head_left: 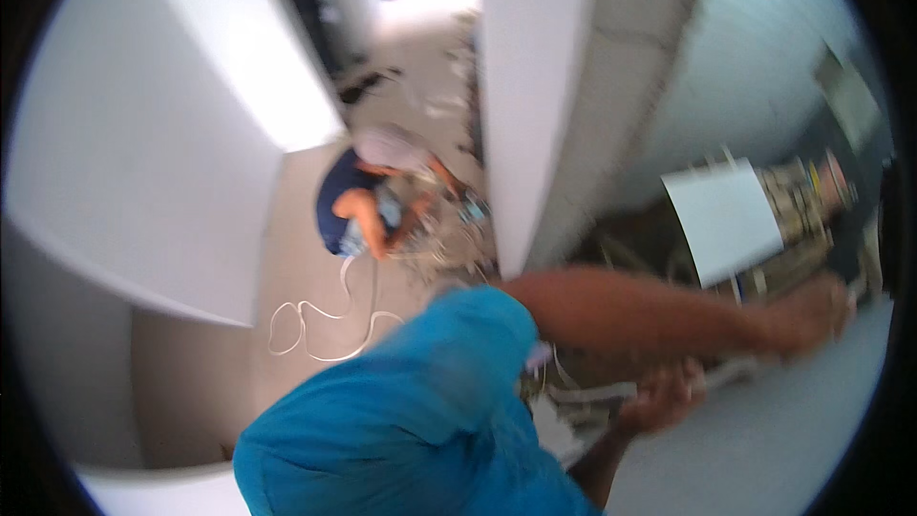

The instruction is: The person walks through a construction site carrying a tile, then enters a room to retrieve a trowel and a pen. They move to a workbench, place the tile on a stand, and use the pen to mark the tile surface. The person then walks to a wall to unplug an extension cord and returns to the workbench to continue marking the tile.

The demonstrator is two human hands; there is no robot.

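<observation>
My left arm, in a blue sleeve, stretches across to the right. At its end my left hand (pixel 807 315) is closed around a pale, tube-like length (pixel 731 372) beside the wall, though motion blurs its fingers. Lower and nearer, my right hand (pixel 661 397) wraps its fingers round the same length, which sticks out to the left of it. I cannot make out whether this is a pipe, a hose or a thick cable. Just above the hands lies a white rectangular sheet (pixel 726 220), apart from both.
A co-worker (pixel 353 196) in a dark top crouches on the floor, hands near rubble and a teal object (pixel 471 208). White cable (pixel 304 325) loops over the floor behind them. A white wall end (pixel 525 115) stands ahead, and a pale partition (pixel 143 162) on the left.
</observation>
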